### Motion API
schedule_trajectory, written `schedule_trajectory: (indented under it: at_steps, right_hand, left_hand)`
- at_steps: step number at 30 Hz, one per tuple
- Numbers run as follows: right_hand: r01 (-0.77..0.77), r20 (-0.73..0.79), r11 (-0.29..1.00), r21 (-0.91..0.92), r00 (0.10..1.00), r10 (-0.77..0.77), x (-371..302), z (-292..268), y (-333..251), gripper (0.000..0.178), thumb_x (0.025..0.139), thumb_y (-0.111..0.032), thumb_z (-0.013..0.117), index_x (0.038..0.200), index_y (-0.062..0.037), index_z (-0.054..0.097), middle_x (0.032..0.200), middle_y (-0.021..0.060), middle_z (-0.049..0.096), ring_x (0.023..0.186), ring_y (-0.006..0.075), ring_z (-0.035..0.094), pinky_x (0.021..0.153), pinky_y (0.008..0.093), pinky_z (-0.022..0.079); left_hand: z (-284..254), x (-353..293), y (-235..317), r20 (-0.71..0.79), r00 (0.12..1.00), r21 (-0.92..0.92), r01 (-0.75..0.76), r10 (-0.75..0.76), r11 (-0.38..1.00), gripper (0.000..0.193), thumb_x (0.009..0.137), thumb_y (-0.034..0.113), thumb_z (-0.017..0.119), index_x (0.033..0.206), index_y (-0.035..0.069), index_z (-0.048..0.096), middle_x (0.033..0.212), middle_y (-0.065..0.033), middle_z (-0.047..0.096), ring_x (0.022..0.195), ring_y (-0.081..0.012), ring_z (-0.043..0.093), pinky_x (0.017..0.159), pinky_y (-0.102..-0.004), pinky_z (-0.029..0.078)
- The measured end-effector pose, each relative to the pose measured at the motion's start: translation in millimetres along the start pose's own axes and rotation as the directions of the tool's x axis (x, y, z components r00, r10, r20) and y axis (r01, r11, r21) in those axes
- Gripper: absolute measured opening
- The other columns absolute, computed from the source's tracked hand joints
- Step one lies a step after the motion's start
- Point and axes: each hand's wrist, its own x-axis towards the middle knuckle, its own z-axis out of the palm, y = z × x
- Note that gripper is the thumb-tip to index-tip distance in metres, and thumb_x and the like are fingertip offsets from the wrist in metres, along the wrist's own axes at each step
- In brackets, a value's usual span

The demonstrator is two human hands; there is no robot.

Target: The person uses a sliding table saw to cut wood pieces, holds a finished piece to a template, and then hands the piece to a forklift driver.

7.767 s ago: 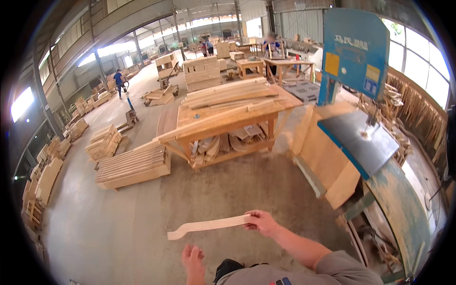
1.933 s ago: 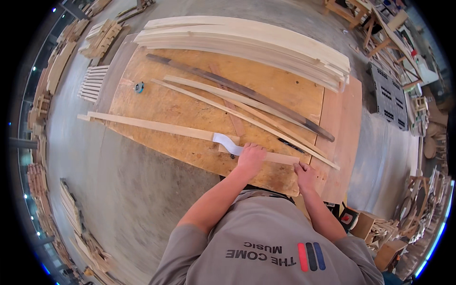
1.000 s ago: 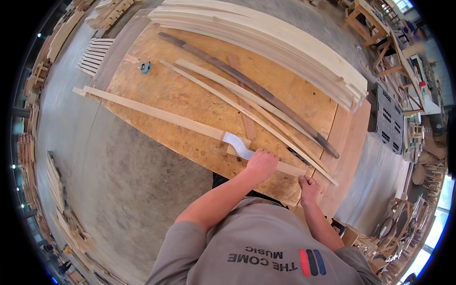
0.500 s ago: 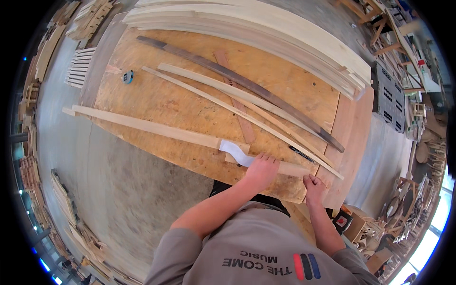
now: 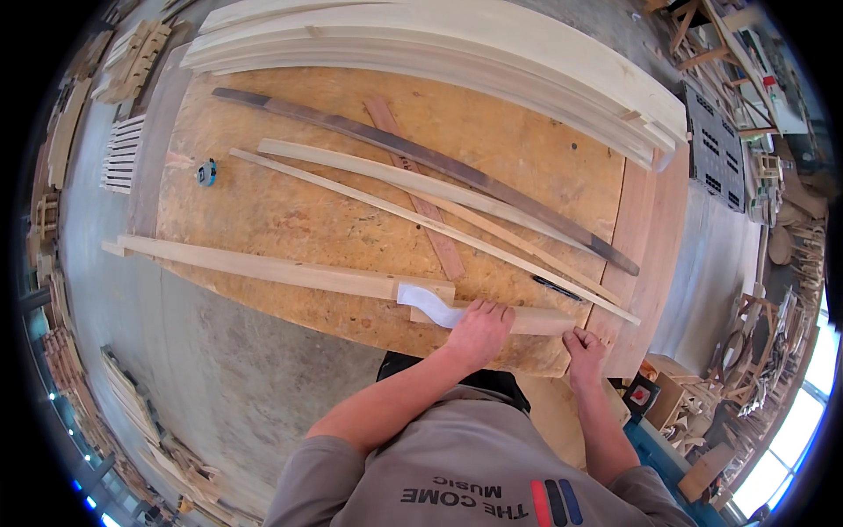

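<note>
Along the near edge of the workbench [image 5: 290, 206] lies a long pale wooden board [image 5: 290, 270]. A shorter pale wooden piece [image 5: 540, 320] sits to its right, offset toward me where the two meet. Across that junction rests a white S-curved strip [image 5: 428, 303], perhaps paper. My left hand [image 5: 481, 334] lies over the shorter piece with its fingers curled across the top, covering the strip's right end. At the piece's right end, my right hand [image 5: 584, 356] is closed, thumb and forefinger pinched at the corner. Whatever is inside its curled fingers is hidden.
Beyond my hands lie thin pale strips [image 5: 378, 200], a long dark strip [image 5: 421, 161], a reddish slat [image 5: 439, 241] and a black pen [image 5: 556, 287]. A blue tape measure [image 5: 206, 173] is at the left. Stacked pale boards [image 5: 421, 66] line the far side.
The whole view has shifted and turned slightly, so the bench's far left appears lower. Both hands keep their places on the shorter piece, and the white strip stays across the junction.
</note>
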Motion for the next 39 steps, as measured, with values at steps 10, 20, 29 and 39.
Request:
schedule_trajectory:
  at_steps: [10,20,29,39]
  right_hand:
    - [-0.022,0.05,1.0,-0.02,0.999,0.023,6.0,-7.6,1.8,0.024,0.091,-0.008,0.071,0.109,0.0079,0.07,0.094,0.0057,0.07,0.084,0.0103,0.062,0.08,0.0251,0.052]
    - [0.052,0.147,0.973,-0.225,0.989,-0.019,25.5,-21.2,9.2,0.028,0.091,-0.014,0.073,0.109,0.0066,0.067,0.095,0.0071,0.069,0.08,0.0114,0.064,0.074,0.0254,0.053]
    - [0.807,0.712,0.051,-0.589,0.547,-0.44,8.8,0.6,-75.1,0.046,0.075,-0.015,0.079,0.117,-0.004,0.065,0.115,0.0145,0.064,0.107,0.0351,0.059,0.096,0.0422,0.049]
    - [0.907,0.864,-0.089,-0.412,0.358,-0.355,37.8,3.2,-78.6,0.043,0.068,-0.016,0.08,0.105,-0.0008,0.065,0.104,0.0162,0.066,0.1,0.0354,0.059,0.091,0.0433,0.049]
  left_hand:
    - [3.0,3.9,-1.5,-0.006,1.0,-0.035,-0.007,0.007,0.999,0.024,0.082,0.011,0.058,0.104,0.002,0.06,0.102,-0.0142,0.067,0.102,-0.0287,0.064,0.095,-0.0402,0.046]
    - [14.5,3.7,-3.5,-0.049,0.999,-0.014,0.002,-0.003,1.0,0.019,0.083,0.013,0.055,0.097,0.004,0.065,0.097,-0.0137,0.07,0.096,-0.0285,0.067,0.092,-0.0399,0.047]
    - [18.0,5.6,-4.2,-0.027,0.999,-0.059,0.045,-0.047,0.997,0.021,0.079,0.012,0.06,0.098,0.006,0.066,0.098,-0.0144,0.07,0.099,-0.0304,0.066,0.093,-0.0409,0.048]
    - [12.0,0.5,-3.8,0.008,0.998,-0.06,0.06,-0.06,0.996,0.035,0.075,0.013,0.068,0.109,0.007,0.066,0.111,-0.0138,0.067,0.112,-0.031,0.06,0.1,-0.0442,0.044]
